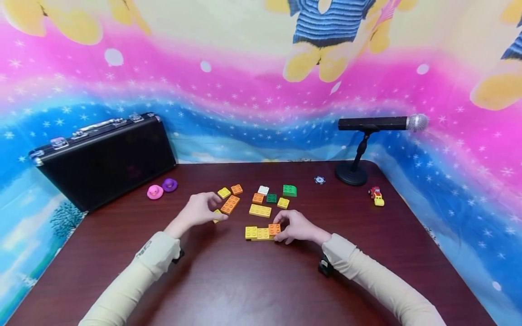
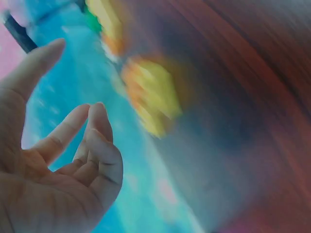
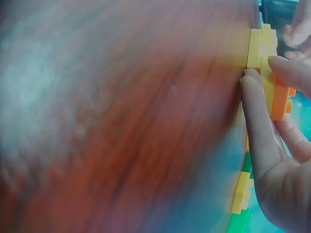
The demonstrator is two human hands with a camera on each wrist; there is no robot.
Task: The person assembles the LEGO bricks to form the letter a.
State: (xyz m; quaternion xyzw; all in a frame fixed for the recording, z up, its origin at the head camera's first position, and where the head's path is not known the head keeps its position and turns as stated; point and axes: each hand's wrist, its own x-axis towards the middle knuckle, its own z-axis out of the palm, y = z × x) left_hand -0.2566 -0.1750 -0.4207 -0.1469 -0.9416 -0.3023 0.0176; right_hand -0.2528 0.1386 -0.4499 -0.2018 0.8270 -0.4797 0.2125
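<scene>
Cream-sleeved left grip (image 1: 198, 209) loosely parted, right grip (image 1: 299, 226) around orange brick (image 1: 274, 229)

Black hard case (image 1: 110, 163) at left rear of desk (image 1: 244, 280), pink toy duck (image 1: 155, 192) and purple toy (image 1: 169, 184) beside it, microphone (image 1: 373, 124) on black stand (image 1: 351, 175) at right rear, round chip (image 1: 320, 180) and red-yellow toy vehicle (image 1: 376, 196) near stand, printed backdrop (image 1: 244, 81) behind.

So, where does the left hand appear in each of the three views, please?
Head: left hand, left of centre.
Left wrist: left hand, large, at lower left.
Right wrist: left hand, small, at the upper right edge.
Shared landmark: the dark red table.
</scene>
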